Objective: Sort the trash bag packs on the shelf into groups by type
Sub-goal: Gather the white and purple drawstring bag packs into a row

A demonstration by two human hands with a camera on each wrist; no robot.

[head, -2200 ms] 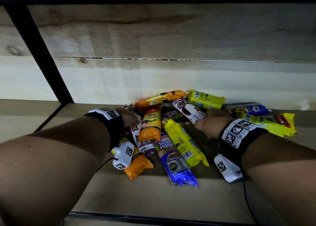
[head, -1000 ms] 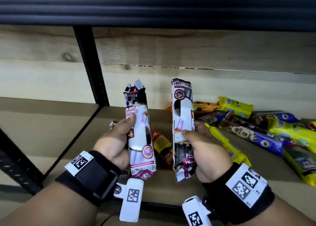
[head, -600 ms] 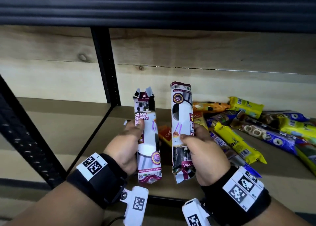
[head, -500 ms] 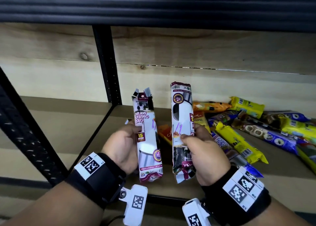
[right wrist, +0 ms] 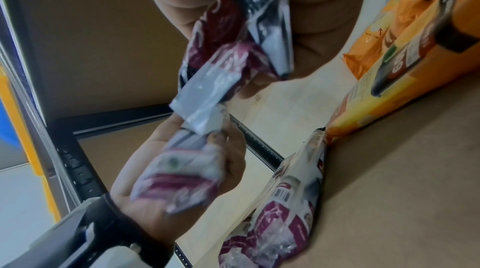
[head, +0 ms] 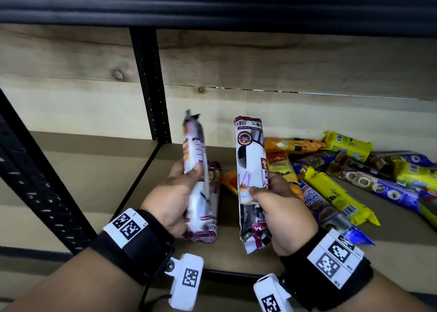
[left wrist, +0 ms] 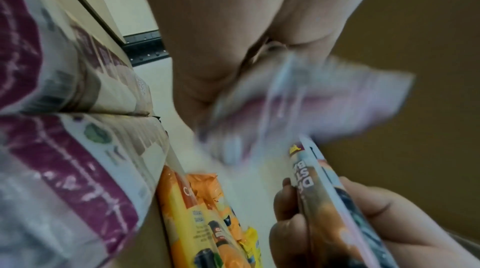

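I hold matching white-and-maroon plastic trash bag packs upright, left hand (head: 173, 201) gripping one (head: 197, 169), right hand (head: 282, 207) the other (head: 250, 160), likely comparing types.

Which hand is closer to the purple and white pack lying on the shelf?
Left. The left hand holds its own pack right in front of the lying pack; the right hand is farther right, holding another.

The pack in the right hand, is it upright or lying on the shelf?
Upright: the right hand grips the pack on end, above the shelf.
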